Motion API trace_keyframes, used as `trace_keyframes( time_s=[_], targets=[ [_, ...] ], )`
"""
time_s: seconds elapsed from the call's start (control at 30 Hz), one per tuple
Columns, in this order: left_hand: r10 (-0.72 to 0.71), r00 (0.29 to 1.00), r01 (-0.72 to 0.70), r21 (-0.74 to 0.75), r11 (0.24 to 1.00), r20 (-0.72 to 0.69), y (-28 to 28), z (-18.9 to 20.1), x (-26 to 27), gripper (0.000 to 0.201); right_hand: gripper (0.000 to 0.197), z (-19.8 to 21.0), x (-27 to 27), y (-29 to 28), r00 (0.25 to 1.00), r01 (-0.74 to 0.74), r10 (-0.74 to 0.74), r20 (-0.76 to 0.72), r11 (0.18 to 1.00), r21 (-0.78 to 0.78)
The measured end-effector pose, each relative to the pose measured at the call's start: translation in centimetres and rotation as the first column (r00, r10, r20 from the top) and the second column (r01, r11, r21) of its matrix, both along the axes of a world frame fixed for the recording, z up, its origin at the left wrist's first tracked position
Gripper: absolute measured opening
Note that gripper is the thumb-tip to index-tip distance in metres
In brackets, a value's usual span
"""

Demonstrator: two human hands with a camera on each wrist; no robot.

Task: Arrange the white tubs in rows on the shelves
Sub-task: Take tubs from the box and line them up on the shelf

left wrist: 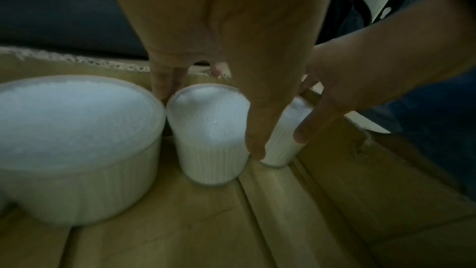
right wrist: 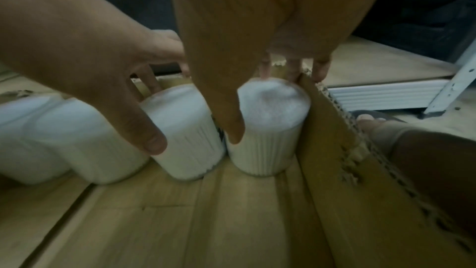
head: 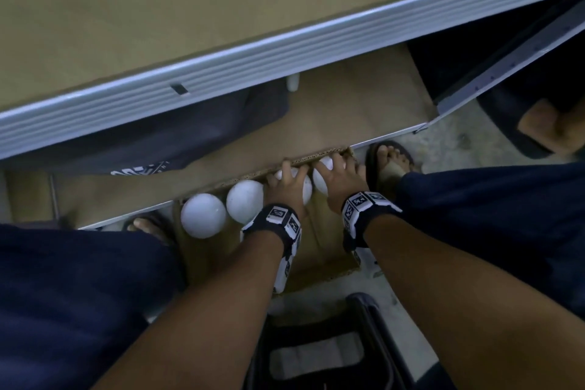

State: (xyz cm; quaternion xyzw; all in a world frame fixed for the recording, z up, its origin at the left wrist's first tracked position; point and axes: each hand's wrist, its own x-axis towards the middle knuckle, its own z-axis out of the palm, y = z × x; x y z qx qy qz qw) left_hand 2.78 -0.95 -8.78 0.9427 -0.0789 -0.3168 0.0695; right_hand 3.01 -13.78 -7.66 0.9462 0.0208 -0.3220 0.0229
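Four white tubs stand in a row against the far wall of a cardboard box (head: 329, 152) on the floor. My left hand (head: 286, 182) grips the third tub (head: 306, 191) from above, fingers behind it and thumb (left wrist: 255, 144) in front. My right hand (head: 336, 176) grips the rightmost tub (head: 319, 182) in the box corner the same way. The left wrist view shows the third tub (left wrist: 206, 140) under my left hand (left wrist: 211, 52); the right wrist view shows the corner tub (right wrist: 273, 125) under my right hand (right wrist: 247, 48). Two free tubs (head: 203, 215) (head: 245, 201) stand to the left.
A shelf lined with cardboard, with a grey metal front edge (head: 285, 51), hangs above; a lower shelf (head: 354, 104) lies behind the box. Dark cloth (head: 190, 136) sits under the upper shelf. My sandalled feet (head: 391, 161) (head: 145, 225) flank the box. A dark stool (head: 332, 342) is beneath me.
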Motion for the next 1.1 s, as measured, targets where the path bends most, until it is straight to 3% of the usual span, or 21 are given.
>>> trace_keyframes(
  time_s=[0.3, 0.57, 0.93, 1.1],
  targets=[
    [0.002, 1.0, -0.003, -0.049, 0.999, -0.025, 0.8, -0.6, -0.2, 0.088, 0.079, -0.4, 0.6, 0.1, 1.0, -0.021, 0.021, -0.005, 0.999, -0.031],
    [0.051, 0.992, -0.056, -0.042, 0.998, -0.112, 0.9, 2.1, 0.1, 0.09, 0.082, 1.6, 0.0, 0.0, 1.0, 0.022, -0.022, -0.013, 1.0, -0.018],
    [0.064, 0.991, -0.075, -0.093, 0.993, -0.116, 2.4, 11.5, 0.6, 0.088, 0.078, 11.4, -0.1, 0.1, 0.994, 0.104, -0.105, 0.021, 0.994, 0.044],
    [0.02, 1.0, -0.02, -0.113, 0.993, 0.003, 2.4, 16.9, 0.6, 0.093, 0.084, 17.5, -0.2, 0.1, 0.992, 0.074, -0.084, 0.096, 0.992, 0.101]
  ],
)
